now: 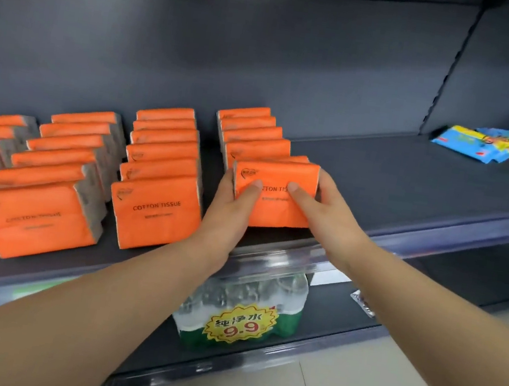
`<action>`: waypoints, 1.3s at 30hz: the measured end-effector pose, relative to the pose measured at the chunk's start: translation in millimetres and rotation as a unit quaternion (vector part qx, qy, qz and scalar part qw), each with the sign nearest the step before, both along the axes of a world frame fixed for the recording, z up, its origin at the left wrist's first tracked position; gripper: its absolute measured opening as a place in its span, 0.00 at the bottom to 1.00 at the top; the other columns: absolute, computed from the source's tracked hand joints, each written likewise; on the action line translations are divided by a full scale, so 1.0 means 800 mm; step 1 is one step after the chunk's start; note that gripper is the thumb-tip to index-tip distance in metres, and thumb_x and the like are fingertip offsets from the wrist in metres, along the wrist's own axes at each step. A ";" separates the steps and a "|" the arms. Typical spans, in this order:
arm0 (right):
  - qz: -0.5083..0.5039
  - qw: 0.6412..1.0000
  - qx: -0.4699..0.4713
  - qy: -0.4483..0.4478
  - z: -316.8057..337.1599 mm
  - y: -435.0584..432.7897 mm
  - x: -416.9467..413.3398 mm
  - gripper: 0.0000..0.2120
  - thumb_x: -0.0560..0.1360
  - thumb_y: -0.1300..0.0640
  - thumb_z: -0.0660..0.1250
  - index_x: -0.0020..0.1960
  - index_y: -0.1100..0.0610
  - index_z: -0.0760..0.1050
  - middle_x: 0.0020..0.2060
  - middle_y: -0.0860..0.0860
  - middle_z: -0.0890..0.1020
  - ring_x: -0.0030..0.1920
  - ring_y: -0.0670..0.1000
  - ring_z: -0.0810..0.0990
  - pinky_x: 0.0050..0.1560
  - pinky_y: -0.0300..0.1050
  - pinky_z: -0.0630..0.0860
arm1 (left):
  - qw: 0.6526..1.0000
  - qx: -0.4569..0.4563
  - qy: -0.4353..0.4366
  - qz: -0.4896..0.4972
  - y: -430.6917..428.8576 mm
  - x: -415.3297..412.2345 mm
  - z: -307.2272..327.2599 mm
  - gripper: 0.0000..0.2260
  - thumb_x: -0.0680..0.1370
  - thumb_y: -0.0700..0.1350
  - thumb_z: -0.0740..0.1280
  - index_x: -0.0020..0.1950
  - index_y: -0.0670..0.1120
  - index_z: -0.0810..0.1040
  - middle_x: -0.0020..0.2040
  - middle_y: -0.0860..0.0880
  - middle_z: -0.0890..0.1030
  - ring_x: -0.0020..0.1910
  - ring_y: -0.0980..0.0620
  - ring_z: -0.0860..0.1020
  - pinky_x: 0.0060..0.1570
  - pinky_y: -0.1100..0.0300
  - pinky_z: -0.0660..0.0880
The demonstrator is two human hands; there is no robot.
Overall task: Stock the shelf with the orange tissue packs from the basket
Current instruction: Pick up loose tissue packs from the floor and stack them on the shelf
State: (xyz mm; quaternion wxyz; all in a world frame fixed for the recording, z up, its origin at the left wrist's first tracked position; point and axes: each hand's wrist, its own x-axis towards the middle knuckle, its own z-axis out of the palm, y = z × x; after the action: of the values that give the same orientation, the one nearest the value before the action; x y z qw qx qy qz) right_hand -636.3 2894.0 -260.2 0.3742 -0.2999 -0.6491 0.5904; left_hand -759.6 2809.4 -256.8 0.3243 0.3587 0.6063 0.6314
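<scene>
Left grip (233, 204) and right grip (325, 210) clasp the short ends of an orange tissue pack (274, 202), upright at the near end of the rightmost row (252, 129) on the shelf (409, 187); it looks light, soft, squashy, best held by its sides.

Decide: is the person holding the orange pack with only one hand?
No, the left hand and right hand both hold the orange pack.

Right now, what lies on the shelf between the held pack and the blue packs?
Nothing: in the head view, the shelf is bare between the held pack and the blue packs.
</scene>
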 end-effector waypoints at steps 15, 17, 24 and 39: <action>0.030 0.998 0.002 -0.062 -0.016 0.028 -0.015 0.21 0.79 0.55 0.63 0.70 0.47 0.64 0.52 0.41 0.79 0.47 0.34 0.78 0.43 0.27 0.74 | 0.999 -0.015 -0.012 0.028 0.016 -0.005 -0.012 0.13 0.81 0.39 0.61 0.60 0.56 0.70 0.59 0.52 0.79 0.59 0.54 0.78 0.62 0.56 0.73; 0.031 0.997 -0.005 -0.065 -0.017 0.030 -0.014 0.22 0.78 0.55 0.64 0.70 0.47 0.64 0.52 0.41 0.79 0.43 0.32 0.79 0.39 0.25 0.74 | 0.999 -0.019 -0.015 0.026 0.016 -0.006 -0.013 0.14 0.81 0.40 0.61 0.62 0.55 0.69 0.61 0.50 0.78 0.61 0.52 0.77 0.63 0.53 0.72; 0.035 0.995 -0.027 -0.092 -0.016 0.032 -0.015 0.25 0.76 0.53 0.67 0.71 0.51 0.64 0.56 0.46 0.79 0.55 0.44 0.79 0.52 0.39 0.75 | 0.998 -0.040 0.009 0.038 0.016 -0.006 -0.018 0.17 0.80 0.43 0.64 0.67 0.53 0.67 0.58 0.54 0.79 0.58 0.54 0.78 0.61 0.56 0.73; 0.000 0.990 0.026 -0.140 -0.003 0.027 -0.018 0.21 0.78 0.53 0.64 0.69 0.54 0.65 0.56 0.48 0.77 0.55 0.49 0.77 0.52 0.41 0.71 | 0.994 -0.046 0.034 0.090 0.020 -0.006 -0.013 0.14 0.79 0.42 0.64 0.63 0.51 0.69 0.49 0.58 0.78 0.48 0.58 0.78 0.48 0.63 0.75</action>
State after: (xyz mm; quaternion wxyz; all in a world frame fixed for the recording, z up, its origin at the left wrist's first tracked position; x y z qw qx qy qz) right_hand -650.7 2915.4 -262.3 0.2874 -0.3703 -0.7103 0.5252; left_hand -764.7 2825.8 -267.4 0.2614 0.3085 0.6754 0.6167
